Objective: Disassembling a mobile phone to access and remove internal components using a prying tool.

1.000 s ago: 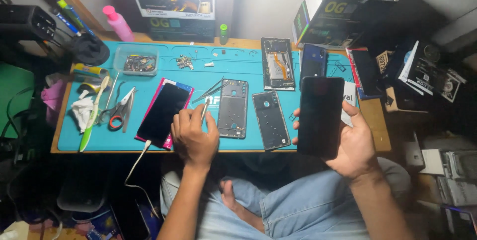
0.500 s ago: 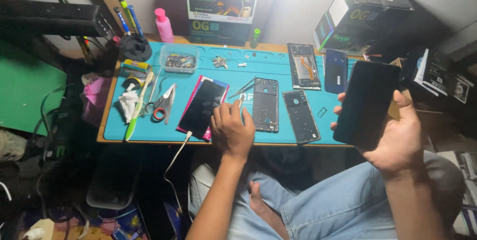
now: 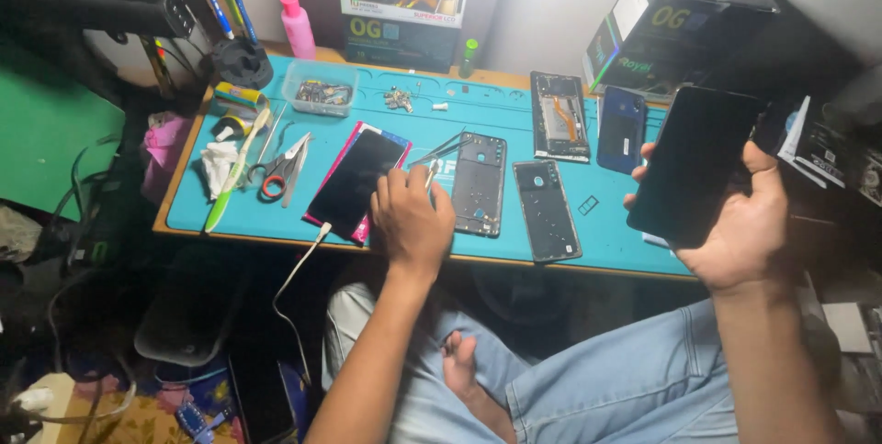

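The right hand (image 3: pixel 740 224) grips a dark phone (image 3: pixel 691 164) from below and behind, thumb along its right edge and fingers curled round the left, holding it up off the mat (image 3: pixel 496 113) at the right end of the bench. The phone's long axis runs from the palm up and slightly right, screen toward the person's face.

The left hand (image 3: pixel 411 219) rests knuckles-up on the near edge of the mat, fingers bent narrow around the handle end of the tweezers (image 3: pixel 439 152), whose tips point away and to the right. Just right of those fingers, touching or nearly so, lies a frame (image 3: pixel 480 183), its long axis running away from the person. Just left lies a 2nd phone (image 3: pixel 354 182), tilted, with a white cable (image 3: pixel 296 269) hanging from its near end.

So the held phone sits well right of the left hand, with a back cover (image 3: pixel 546 210) between them. The frame is much nearer the left hand than the right.
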